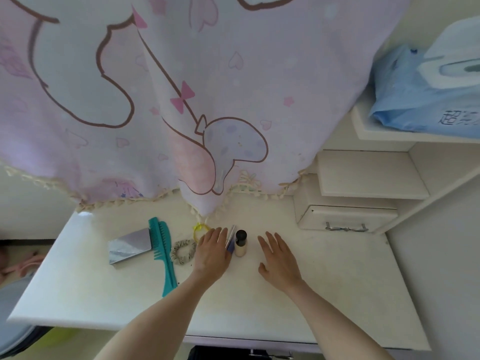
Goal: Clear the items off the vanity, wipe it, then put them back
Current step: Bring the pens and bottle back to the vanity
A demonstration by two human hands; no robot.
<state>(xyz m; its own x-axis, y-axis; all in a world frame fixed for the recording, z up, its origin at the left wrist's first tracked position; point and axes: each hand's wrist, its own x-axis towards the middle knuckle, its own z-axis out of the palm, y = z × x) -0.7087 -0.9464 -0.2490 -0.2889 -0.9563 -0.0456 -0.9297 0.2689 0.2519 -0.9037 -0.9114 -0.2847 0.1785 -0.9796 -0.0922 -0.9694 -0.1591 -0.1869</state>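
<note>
- Bottle first: a small cream-coloured glass or plastic foundation bottle with a round black cap (240, 242) stands upright near the middle of the white, smooth-topped vanity (337, 281), and everything below is placed from it.
- Left hand (211, 252) lies just left of the bottle, palm down, fingers together and flat; its fingertips rest against a slim silver-and-purple tube (230, 239) that lies slanted between hand and bottle, long axis running toward the curtain.
- Right hand (279, 257) hovers or rests to the right of the bottle with a bare gap between them, fingers slightly apart, holding nothing.
- Judged from this, the left hand is the nearer one for bottle and tube; the bottle's upright axis would suit a side-on wrap below the cap, while the tube wants a pinch across its thin width.
- Further left of the bottle: a ruffled grey fabric scrunchie (181, 252), soft and looped; a thin yellow ring-shaped band (198, 228) partly behind the left hand, perhaps a hair tie; a long teal plastic comb with coarse teeth (162, 252), handle toward the front edge; a flat, glossy silver-lilac rectangular case (130, 248).
- Behind the bottle hangs a pink printed cloth with a tasselled hem (181, 100).
- Nothing looks cleared yet; wiping is still ahead.
</note>
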